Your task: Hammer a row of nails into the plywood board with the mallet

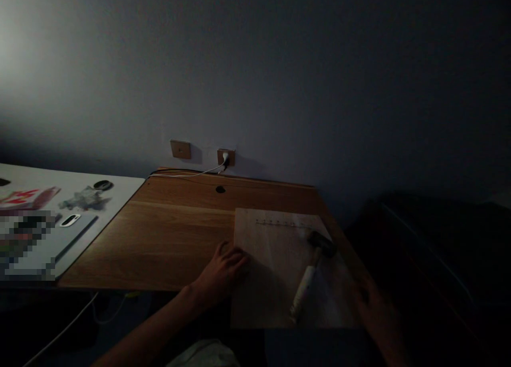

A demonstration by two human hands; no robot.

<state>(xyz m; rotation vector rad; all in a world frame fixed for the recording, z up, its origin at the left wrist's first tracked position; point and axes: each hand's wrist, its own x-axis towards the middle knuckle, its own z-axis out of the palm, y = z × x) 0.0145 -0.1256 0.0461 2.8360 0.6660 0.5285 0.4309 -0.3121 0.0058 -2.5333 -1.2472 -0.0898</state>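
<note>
A pale, flat wooden board (271, 282) lies on the wooden desk, its near end sticking out past the desk's front edge. My left hand (227, 268) grips the board's left edge, fingers bent over it. On the opposite side, my right hand (375, 306) is at the board's right edge, closed against it in deep shadow. A hammer (304, 290) with a dark head and a light-wrapped handle rests on the board, its head toward the far right corner, touched by neither hand. A row of small nails (279, 223) runs along the board's far side.
The wooden desk (179, 228) meets a wall with a socket and white plug (225, 156); cables (187, 174) run along its back edge. A white table (123, 188) on the left bears a crumpled plastic bag (85, 199) and a red-and-white packet (30, 197).
</note>
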